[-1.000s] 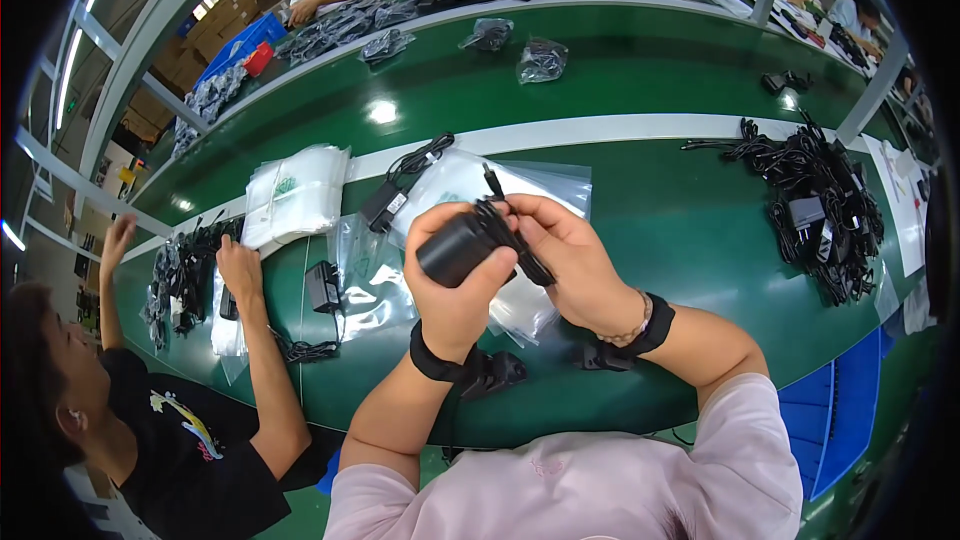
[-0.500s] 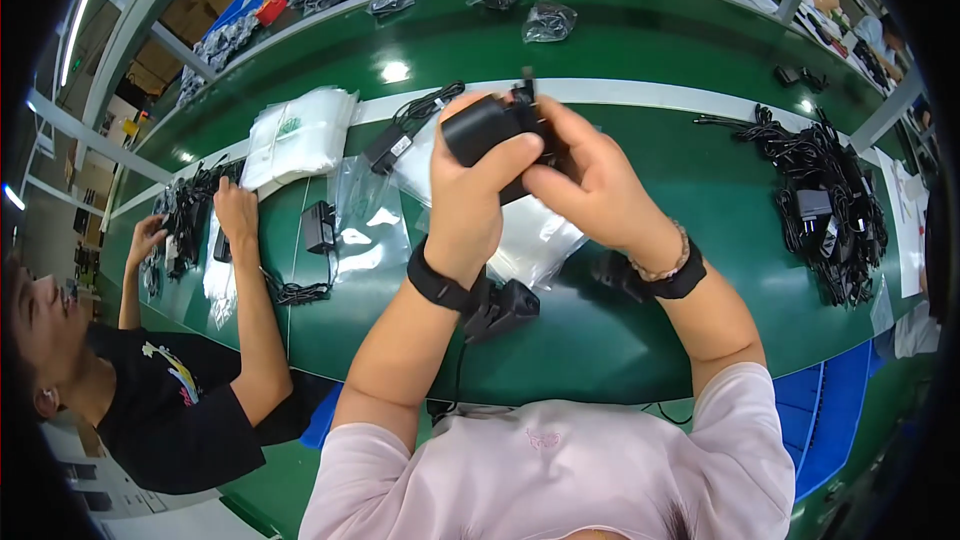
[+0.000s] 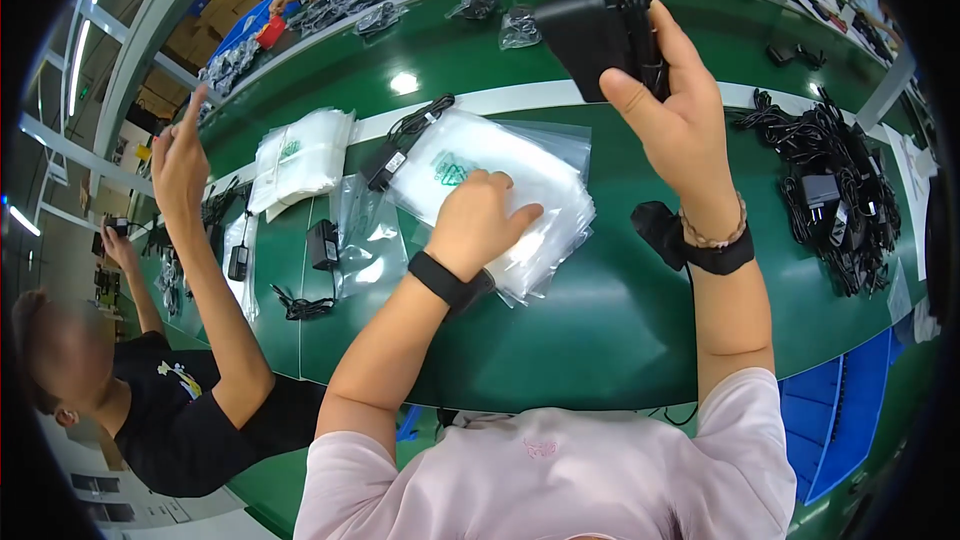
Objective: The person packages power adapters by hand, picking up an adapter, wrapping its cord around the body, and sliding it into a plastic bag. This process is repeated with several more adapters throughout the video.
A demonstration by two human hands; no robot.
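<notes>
Bright, even overhead light fills the scene, with long white ceiling strip lamps (image 3: 88, 35) at the left rim. One glare spot sits on the glossy green worktable (image 3: 404, 83). Straight edges bow strongly (fisheye), black vignetting rings the sharp centre.

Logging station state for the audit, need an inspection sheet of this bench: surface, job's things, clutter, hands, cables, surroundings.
Surface: green bench, white stripe across it.
Job's things: black adapter with bundled cord; stack of clear bags.
Clutter: second bag stack; bagged adapters at left.
Hands: right hand holds the adapter up; left hand rests on the bags.
Cables: tangled black pile at right.
Surroundings: co-worker's raised hand at left; blue bin.
</notes>
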